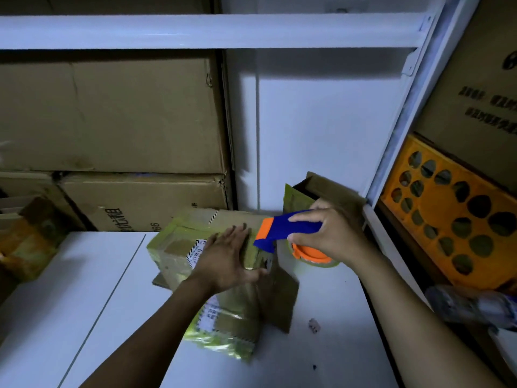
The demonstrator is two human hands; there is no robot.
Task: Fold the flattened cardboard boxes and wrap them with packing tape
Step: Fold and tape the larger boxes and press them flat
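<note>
Fingers of left hand press flat on cardboard box; right hand grips tape dispenser.

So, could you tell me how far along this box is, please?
Done: the box is folded, with tape across its near and far ends. In hand: the left hand presses it down while the right hand grips the dispenser. Left: the right flap looks untaped.

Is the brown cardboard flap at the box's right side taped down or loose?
Loose: the brown cardboard flap sticks out from the taped cardboard box over the white table.
</note>
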